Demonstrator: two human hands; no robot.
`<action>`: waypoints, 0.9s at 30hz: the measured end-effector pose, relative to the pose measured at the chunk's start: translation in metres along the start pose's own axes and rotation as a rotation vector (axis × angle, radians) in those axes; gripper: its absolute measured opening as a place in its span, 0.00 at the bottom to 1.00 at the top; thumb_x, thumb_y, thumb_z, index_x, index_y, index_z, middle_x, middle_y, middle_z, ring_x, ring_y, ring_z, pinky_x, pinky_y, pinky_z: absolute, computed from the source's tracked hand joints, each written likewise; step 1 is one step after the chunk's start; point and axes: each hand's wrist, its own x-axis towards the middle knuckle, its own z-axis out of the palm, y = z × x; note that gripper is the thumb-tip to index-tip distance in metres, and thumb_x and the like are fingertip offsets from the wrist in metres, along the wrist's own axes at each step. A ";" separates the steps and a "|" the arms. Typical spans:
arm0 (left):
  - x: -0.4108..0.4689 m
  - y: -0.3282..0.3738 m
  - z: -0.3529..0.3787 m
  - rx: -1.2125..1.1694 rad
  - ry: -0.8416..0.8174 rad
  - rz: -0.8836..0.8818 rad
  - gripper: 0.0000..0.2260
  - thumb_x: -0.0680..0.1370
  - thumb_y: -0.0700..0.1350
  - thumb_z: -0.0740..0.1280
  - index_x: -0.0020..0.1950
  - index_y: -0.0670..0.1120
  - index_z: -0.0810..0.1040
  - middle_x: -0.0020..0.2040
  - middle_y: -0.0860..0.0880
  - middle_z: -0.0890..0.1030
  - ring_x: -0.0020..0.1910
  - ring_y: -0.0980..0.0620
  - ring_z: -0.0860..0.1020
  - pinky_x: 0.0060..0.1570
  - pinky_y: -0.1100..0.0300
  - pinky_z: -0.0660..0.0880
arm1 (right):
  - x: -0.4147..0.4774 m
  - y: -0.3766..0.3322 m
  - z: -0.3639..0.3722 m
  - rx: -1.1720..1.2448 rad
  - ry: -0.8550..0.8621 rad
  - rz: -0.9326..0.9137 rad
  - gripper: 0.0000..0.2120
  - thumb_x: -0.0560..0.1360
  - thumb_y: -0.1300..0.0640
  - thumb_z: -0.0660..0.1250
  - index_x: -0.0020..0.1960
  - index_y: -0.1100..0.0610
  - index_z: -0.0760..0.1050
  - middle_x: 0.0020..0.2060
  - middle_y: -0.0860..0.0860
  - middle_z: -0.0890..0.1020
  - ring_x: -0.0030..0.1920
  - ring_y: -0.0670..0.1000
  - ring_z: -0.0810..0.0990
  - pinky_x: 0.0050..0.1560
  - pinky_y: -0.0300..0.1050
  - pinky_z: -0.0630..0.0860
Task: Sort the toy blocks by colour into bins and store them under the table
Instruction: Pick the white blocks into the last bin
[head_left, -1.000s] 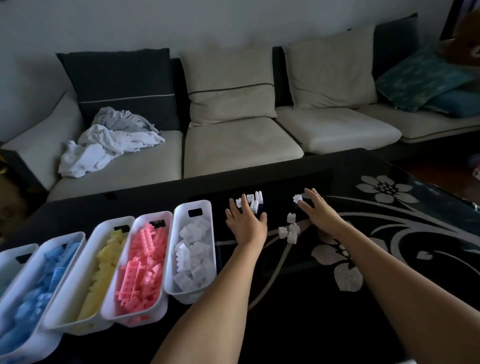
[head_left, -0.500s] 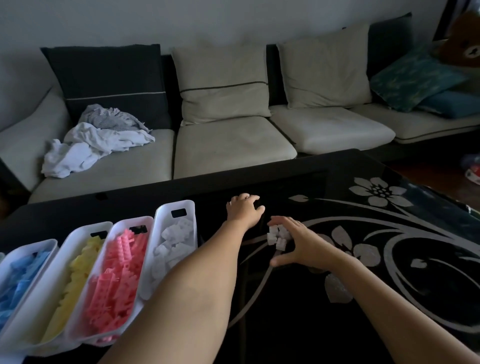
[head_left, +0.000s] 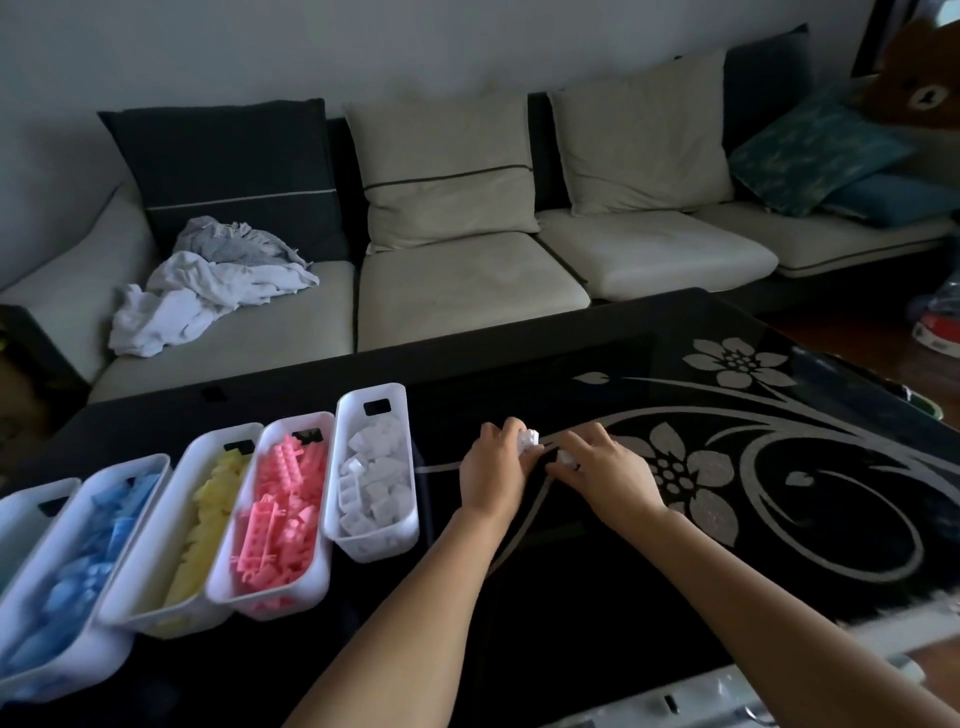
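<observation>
Now left hand (head_left: 493, 470) curls fingers (head_left: 508, 430) round small white plastic toy blocks (head_left: 527, 441), right hand (head_left: 605, 470) pinching another, low over glossy black floral bench (head_left: 571, 571). Risk: overfull grip spills blocks short of white plastic bin (head_left: 374, 543).

Bins (head_left: 311, 582) set side by side wall off the table's (head_left: 779, 545) left end, leaving a strip along its far edge, a lane between the bin of white blocks (head_left: 382, 545) and the left hand (head_left: 493, 473), and bare glass towards the right edge.
</observation>
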 end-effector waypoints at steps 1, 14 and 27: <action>-0.006 0.001 -0.004 -0.004 -0.005 0.018 0.16 0.78 0.57 0.61 0.60 0.48 0.72 0.52 0.46 0.75 0.45 0.47 0.78 0.36 0.60 0.68 | -0.005 -0.001 -0.002 -0.036 0.004 0.020 0.17 0.76 0.39 0.58 0.58 0.48 0.69 0.56 0.49 0.72 0.51 0.51 0.77 0.42 0.46 0.76; -0.039 0.015 -0.034 -0.185 0.000 0.031 0.11 0.79 0.53 0.62 0.56 0.48 0.75 0.47 0.52 0.79 0.44 0.54 0.79 0.39 0.63 0.71 | -0.045 0.000 -0.020 0.258 0.056 0.237 0.13 0.76 0.49 0.65 0.58 0.54 0.71 0.58 0.51 0.70 0.51 0.54 0.76 0.48 0.46 0.73; -0.010 -0.046 -0.142 -0.241 0.216 -0.477 0.15 0.80 0.49 0.60 0.59 0.38 0.72 0.53 0.41 0.79 0.48 0.45 0.77 0.41 0.57 0.66 | -0.058 0.011 -0.033 1.868 -0.069 0.710 0.13 0.75 0.49 0.66 0.53 0.58 0.75 0.40 0.53 0.78 0.31 0.44 0.73 0.27 0.33 0.71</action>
